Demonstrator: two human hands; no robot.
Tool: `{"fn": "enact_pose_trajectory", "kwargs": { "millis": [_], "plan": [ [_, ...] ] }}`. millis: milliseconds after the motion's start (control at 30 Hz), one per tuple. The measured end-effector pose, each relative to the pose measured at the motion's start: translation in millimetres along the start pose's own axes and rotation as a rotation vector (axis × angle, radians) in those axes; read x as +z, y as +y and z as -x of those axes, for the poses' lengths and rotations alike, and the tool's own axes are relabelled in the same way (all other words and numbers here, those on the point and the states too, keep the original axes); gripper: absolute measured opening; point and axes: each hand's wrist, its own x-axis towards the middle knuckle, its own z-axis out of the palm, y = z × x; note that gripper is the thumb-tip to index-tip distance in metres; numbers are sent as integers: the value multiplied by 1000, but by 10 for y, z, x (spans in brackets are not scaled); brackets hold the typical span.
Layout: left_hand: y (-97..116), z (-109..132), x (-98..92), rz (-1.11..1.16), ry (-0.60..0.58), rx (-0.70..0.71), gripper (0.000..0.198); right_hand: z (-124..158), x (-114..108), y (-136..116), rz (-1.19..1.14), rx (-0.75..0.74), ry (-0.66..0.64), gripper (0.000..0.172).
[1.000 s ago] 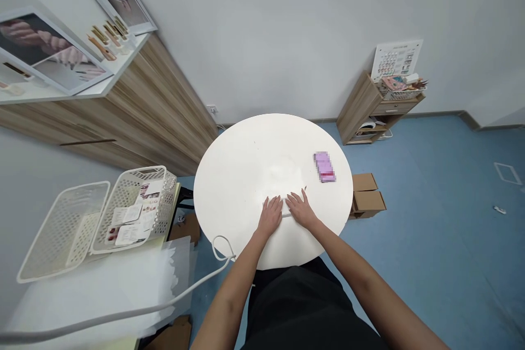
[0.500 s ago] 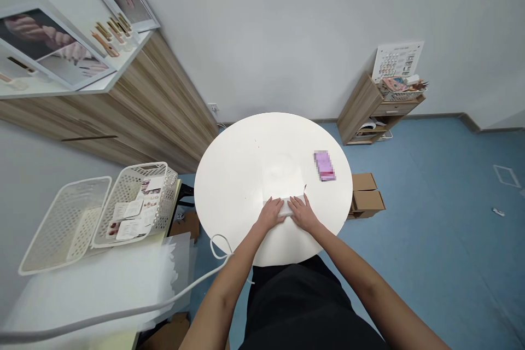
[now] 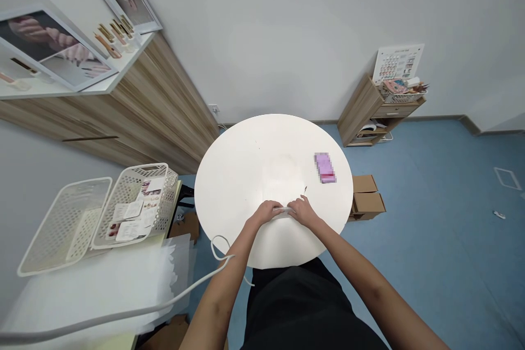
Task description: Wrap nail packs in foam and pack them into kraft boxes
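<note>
Over the near part of the white round table (image 3: 229, 175), my left hand (image 3: 266, 211) and my right hand (image 3: 302, 211) grip the two ends of a thin white folded sheet (image 3: 283, 209). The fingers of both hands are closed around its ends, and only a short middle stretch shows between them. Its exact material is too small to make out. Just beyond my right hand lies a small dark, thin object (image 3: 305, 189). A blurred purple item (image 3: 325, 167) rests on the table farther to the right.
At left, two white baskets (image 3: 95, 229), one with printed cards, stand on a side table beside white sheets (image 3: 102, 290). A white cable (image 3: 180, 298) crosses by my left arm. Cardboard boxes (image 3: 368, 197) sit on the floor at right, near a wooden shelf unit (image 3: 361, 104).
The white folded sheet lay flat under my spread fingers before. Now my fingers have closed on its ends, and it looks narrower and tipped up.
</note>
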Motion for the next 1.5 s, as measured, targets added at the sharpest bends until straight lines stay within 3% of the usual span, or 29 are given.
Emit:
{"fn": "enact_pose_trajectory", "kwargs": {
  "millis": [167,333,500,667,833,1033,1100,1233,1300,1400,1500],
  "plan": [
    [-70,-82,245,-223,288,99,29,-102,68,47,1,50,73,27],
    [-214,-144,464,-417,389,122,37,-195,175,104,2,82,117,30],
    [-294,-153,556,-516,395,87,35,-236,270,116,42,62,145,27],
    [-277,11,603,-504,397,130,41,-89,319,92,66,12,223,38],
    [-281,200,676,-414,323,165,57,167,377,143,70,-82,207,48],
    [-249,150,683,-392,300,122,61,247,427,169,56,-120,176,56],
    [-225,133,677,-397,294,119,60,238,449,159,10,-15,234,53],
    [-161,161,757,-422,317,106,63,246,542,185,-120,505,364,52],
    [-118,185,847,-449,332,109,64,258,604,225,-161,668,390,51],
    [-55,205,988,-464,318,134,64,252,682,292,-198,697,402,38],
    [-17,204,1064,-455,294,126,67,197,695,329,-288,704,290,18]
  ]
}}
